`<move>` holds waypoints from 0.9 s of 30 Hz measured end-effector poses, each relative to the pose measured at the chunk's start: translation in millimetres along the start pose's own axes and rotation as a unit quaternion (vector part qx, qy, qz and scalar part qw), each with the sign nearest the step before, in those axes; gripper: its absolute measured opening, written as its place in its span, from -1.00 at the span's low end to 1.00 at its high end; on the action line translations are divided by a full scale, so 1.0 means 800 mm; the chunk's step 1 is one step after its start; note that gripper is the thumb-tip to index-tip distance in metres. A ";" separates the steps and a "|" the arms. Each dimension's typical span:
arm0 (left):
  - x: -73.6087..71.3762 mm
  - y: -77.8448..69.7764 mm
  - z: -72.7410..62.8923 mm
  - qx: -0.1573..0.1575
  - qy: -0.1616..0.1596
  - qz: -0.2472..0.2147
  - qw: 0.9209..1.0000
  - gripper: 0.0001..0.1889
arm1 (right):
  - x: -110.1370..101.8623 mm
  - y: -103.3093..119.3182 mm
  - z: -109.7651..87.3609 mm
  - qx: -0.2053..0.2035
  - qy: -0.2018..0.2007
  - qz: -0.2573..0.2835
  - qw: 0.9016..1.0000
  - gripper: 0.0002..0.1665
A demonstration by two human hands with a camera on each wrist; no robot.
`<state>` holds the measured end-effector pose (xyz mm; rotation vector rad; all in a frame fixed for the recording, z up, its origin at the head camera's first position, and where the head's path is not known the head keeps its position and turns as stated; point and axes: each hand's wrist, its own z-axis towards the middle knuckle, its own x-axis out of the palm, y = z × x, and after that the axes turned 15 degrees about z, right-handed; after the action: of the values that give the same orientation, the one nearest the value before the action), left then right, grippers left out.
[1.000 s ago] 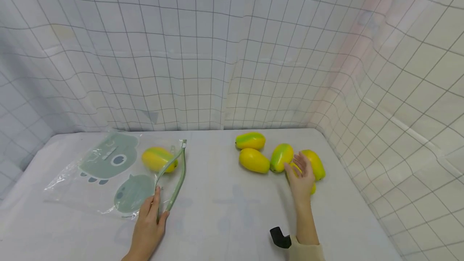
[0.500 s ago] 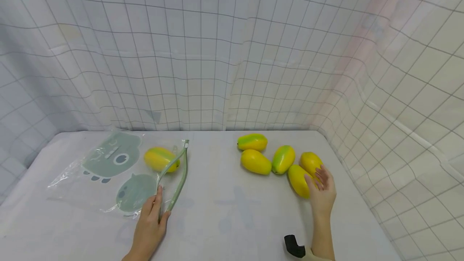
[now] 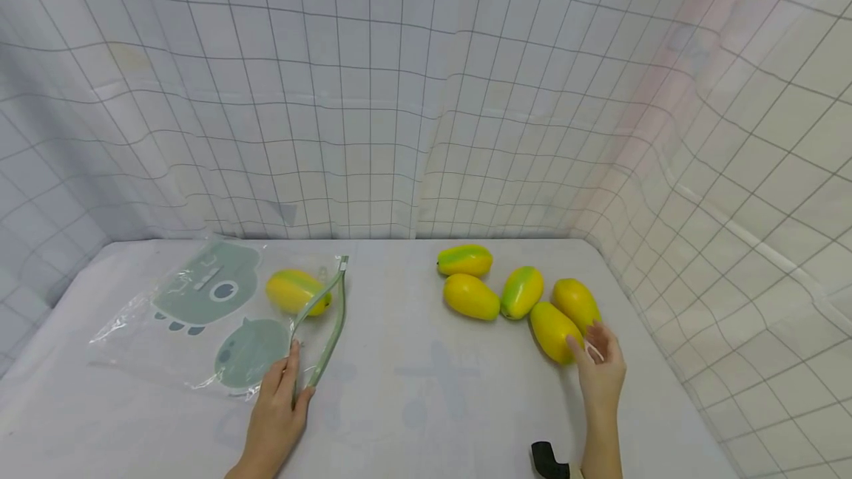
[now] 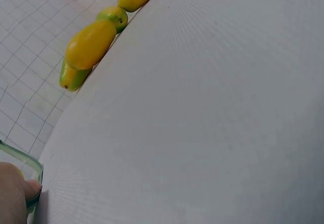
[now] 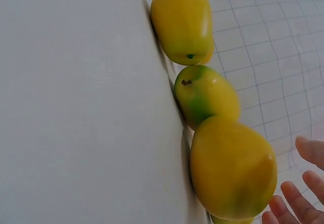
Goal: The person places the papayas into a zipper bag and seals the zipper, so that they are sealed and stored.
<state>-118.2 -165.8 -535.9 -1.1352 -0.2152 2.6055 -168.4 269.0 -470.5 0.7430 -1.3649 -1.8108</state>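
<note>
My left hand [image 3: 276, 409] grips the mouth of a clear zip bag [image 3: 249, 353] with green dinosaur prints, fingers and thumb at its two green edge strips, which stand apart. Inside the bag lies one yellow-green papaya [image 3: 296, 292]. In the left wrist view the thumb [image 4: 32, 187] is against the green strip [image 4: 35, 166]. On the right, my right hand [image 3: 602, 368] is beside the nearest papaya [image 3: 555, 333], its fingers loosely bent and holding nothing. The right wrist view has the spread fingers [image 5: 298, 201] close beside a large papaya [image 5: 233, 168].
More papayas lie grouped left of and behind the right hand: one [image 3: 576, 303] at the right, one [image 3: 522, 293] in the middle, and two at the left, front [image 3: 471, 297] and back [image 3: 464, 261]. A gridded curtain [image 3: 413, 117] rises behind the white table [image 3: 399, 405].
My right hand has moved right and back toward me, from over the nearest papaya to its right side. That papaya now shows fully. The left hand keeps its hold on the bag.
</note>
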 end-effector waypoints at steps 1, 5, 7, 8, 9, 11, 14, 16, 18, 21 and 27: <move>0.000 0.000 0.000 0.001 -0.001 -0.001 1.000 -0.23 | -0.001 -0.002 0.000 0.004 0.003 -0.002 1.000 -0.41; -0.002 -0.001 0.000 0.000 0.003 -0.001 1.000 -0.32 | -0.002 -0.008 -0.002 0.026 0.015 -0.013 0.999 -0.41; -0.003 -0.002 0.001 0.000 0.003 0.001 1.000 -0.37 | -0.003 -0.010 -0.003 0.039 0.025 -0.017 0.999 -0.39; -0.004 -0.003 0.001 0.000 0.004 0.003 1.000 -0.32 | -0.003 -0.012 -0.003 0.044 0.029 -0.017 0.998 -0.38; -0.004 -0.004 0.001 0.000 0.003 0.004 1.000 -0.23 | -0.003 -0.013 -0.003 0.049 0.034 -0.016 0.998 -0.37; -0.005 -0.005 0.001 0.000 0.001 0.007 1.000 -0.10 | -0.004 -0.016 -0.003 0.058 0.044 -0.013 0.997 -0.35; -0.004 -0.006 0.002 -0.001 0.002 0.010 1.000 0.00 | -0.005 -0.021 -0.003 0.066 0.060 -0.010 0.996 -0.30; -0.004 -0.006 0.002 -0.003 0.004 0.011 1.000 0.01 | -0.005 -0.023 -0.004 0.068 0.065 -0.015 0.995 -0.27; -0.004 -0.006 0.002 -0.004 0.006 0.012 1.000 0.01 | -0.006 -0.025 -0.004 0.074 0.073 -0.016 0.994 -0.24; -0.004 -0.006 0.002 -0.004 0.005 0.011 1.000 0.01 | -0.006 -0.027 -0.004 0.090 0.080 -0.017 0.993 -0.21; -0.004 -0.005 0.002 -0.002 -0.001 0.011 1.000 0.00 | -0.005 -0.029 -0.004 0.121 0.092 -0.019 0.988 -0.18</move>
<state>-116.6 -163.1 -531.6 -1.1418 -0.2091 2.6265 -168.8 274.2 -493.8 1.0442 -1.4689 -1.5768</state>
